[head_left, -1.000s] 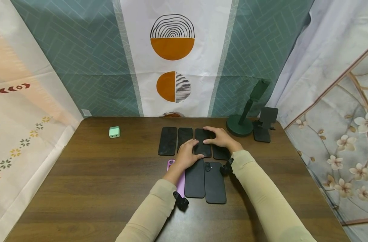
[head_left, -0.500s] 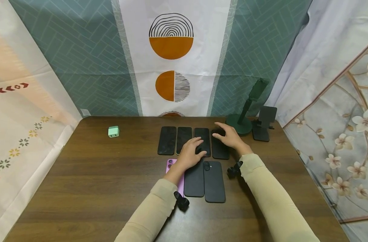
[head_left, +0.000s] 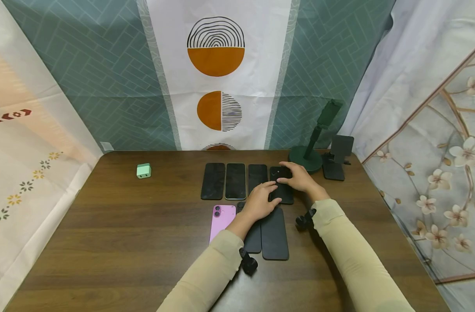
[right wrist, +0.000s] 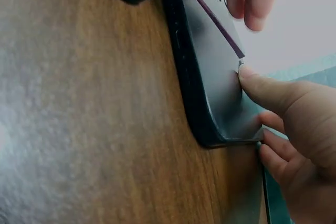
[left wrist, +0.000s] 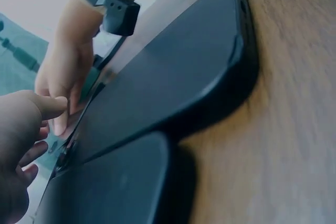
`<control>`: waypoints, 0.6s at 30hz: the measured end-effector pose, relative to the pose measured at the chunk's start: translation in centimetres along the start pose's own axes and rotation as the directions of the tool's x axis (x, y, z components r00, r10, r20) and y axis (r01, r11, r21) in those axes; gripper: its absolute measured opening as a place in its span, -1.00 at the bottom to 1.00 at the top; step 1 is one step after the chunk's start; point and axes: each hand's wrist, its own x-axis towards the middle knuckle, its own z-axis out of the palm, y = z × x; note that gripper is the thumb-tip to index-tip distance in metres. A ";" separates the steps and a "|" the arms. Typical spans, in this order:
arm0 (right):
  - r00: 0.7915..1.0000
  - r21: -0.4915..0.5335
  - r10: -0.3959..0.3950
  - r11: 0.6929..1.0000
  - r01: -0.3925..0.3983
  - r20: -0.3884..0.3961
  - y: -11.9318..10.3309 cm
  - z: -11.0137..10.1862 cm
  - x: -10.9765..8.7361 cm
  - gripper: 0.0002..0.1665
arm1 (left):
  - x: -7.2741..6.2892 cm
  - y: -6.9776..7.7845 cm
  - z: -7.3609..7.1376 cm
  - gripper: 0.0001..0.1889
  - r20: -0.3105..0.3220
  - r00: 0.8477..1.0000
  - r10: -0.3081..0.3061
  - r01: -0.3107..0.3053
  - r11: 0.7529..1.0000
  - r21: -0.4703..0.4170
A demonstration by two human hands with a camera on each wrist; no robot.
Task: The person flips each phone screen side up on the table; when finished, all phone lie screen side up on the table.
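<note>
In the head view, my right hand [head_left: 300, 178] is at the top of a black phone [head_left: 287, 195] lying at the right end of the back row, camera lenses up. Its thumb lies on the phone [right wrist: 215, 77] near the lenses, and the other fingers bend round the edge in the right wrist view. My left hand [head_left: 258, 203], fingers relaxed and apart, hovers over the front row, fingertips near that phone's left edge. Below it are two black phones, the middle one [head_left: 253, 242] and the right one [head_left: 274, 236]. A pink phone [head_left: 222, 219] lies to their left.
Left of the black phone, the back row continues with several dark phones, such as the leftmost one [head_left: 213, 182]. A green charger block [head_left: 144, 170] sits back left. At the back right stand a dark green stand [head_left: 305, 159] and a black phone holder [head_left: 334, 167].
My right hand has moved right from the third back phone to the fourth, whose camera lenses now show. My left hand has shifted right, uncovering more of the pink phone.
</note>
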 end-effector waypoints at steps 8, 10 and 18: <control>1.000 0.029 0.010 1.000 -0.010 0.018 -0.3 0.2 0.2 -0.23 | 0.2 0.1 1.1 -0.49 0.007 1.000 -0.021 0.021 0.999 0.030; 1.000 0.035 0.012 0.999 -0.012 0.010 -0.2 0.2 0.1 -0.23 | 0.2 0.2 1.2 -0.49 0.004 1.000 -0.019 0.019 0.999 0.037; 1.000 -0.027 0.013 1.000 -0.013 -0.003 0.2 0.2 0.0 -0.18 | 0.7 0.6 1.9 -0.44 -0.014 1.000 0.003 -0.001 0.991 0.137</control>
